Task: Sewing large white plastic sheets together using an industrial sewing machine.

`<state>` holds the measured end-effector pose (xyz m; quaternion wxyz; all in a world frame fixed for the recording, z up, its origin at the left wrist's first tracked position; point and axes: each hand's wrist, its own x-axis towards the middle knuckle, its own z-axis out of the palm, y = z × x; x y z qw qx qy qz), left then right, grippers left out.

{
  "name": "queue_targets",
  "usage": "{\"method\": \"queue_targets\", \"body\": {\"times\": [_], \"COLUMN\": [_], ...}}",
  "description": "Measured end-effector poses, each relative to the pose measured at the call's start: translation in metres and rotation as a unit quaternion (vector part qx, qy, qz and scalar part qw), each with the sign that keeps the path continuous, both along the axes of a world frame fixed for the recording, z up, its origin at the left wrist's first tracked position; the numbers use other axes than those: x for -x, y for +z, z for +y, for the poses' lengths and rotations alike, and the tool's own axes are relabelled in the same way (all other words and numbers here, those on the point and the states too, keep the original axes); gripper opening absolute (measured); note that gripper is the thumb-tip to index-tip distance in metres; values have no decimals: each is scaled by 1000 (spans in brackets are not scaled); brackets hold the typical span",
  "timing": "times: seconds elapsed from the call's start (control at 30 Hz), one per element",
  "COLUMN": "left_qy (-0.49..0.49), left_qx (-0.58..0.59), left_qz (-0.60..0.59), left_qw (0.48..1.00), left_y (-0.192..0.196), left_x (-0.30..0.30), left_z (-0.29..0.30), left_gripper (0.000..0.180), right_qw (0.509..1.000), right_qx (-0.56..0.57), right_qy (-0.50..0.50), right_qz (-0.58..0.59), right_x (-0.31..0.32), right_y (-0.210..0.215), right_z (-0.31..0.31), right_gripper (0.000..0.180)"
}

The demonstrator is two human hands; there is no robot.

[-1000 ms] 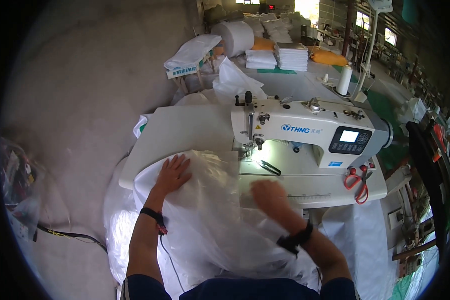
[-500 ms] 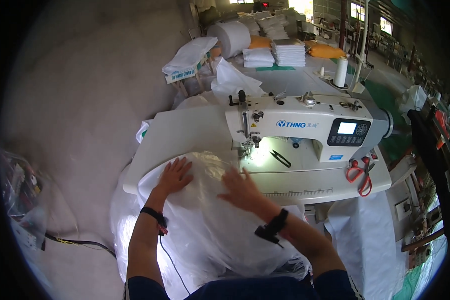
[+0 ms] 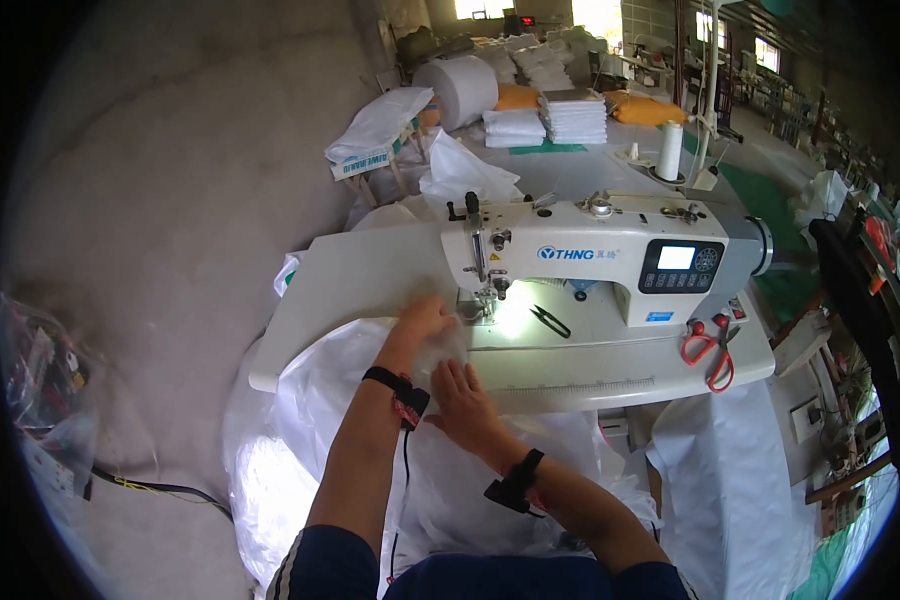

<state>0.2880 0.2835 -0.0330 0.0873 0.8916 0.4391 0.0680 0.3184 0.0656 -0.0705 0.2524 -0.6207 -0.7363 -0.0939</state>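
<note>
A large white plastic bag or sheet (image 3: 335,375), with a clear film-like layer, spreads over the table's front left and hangs down towards me. My left hand (image 3: 425,318) is at its far edge, just left of the needle and presser foot (image 3: 484,306) of the white sewing machine (image 3: 550,240). Motion smears the left fingers, so their grip on the film is unclear. Nearer to me, my right hand (image 3: 462,402) lies on the sheet with its fingers stretched out. A bright lamp lights the needle area.
Black thread snips (image 3: 551,322) lie right of the needle. Red-handled scissors (image 3: 710,355) rest at the table's right end. A thread cone (image 3: 669,152) stands behind the machine. Folded white stacks (image 3: 575,118) and a big white roll (image 3: 458,90) are at the back.
My left hand has moved right and away from me, up to the needle area. My right hand has come slightly nearer. The sheet's far edge has shifted and bunched towards the needle.
</note>
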Motion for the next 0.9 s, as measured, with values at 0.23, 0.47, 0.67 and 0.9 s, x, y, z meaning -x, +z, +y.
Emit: {"method": "queue_targets", "body": {"times": [0.23,0.47,0.67,0.9], "left_qy": [-164,-241,-178,-80], "left_qx": [162,179,213,323], "left_qz": [-194,-287,-282,-360], "left_qw": [953,910,919,872], "left_y": [12,56,71,56], "left_x": [16,12,29,21], "left_z": [-28,-100,-109,-108], "left_gripper": [15,17,21,21], "right_qw": [978,829,812,971], "right_qx": [-38,-24,-62,-119], "right_qy": [-45,-76,-69,-173], "right_qz": [200,553,576,112], "right_x": [-23,-65,-40,-29], "right_y": [14,12,35,44], "right_z": [-12,7,-3,-11], "right_gripper": [62,29,16,43]}}
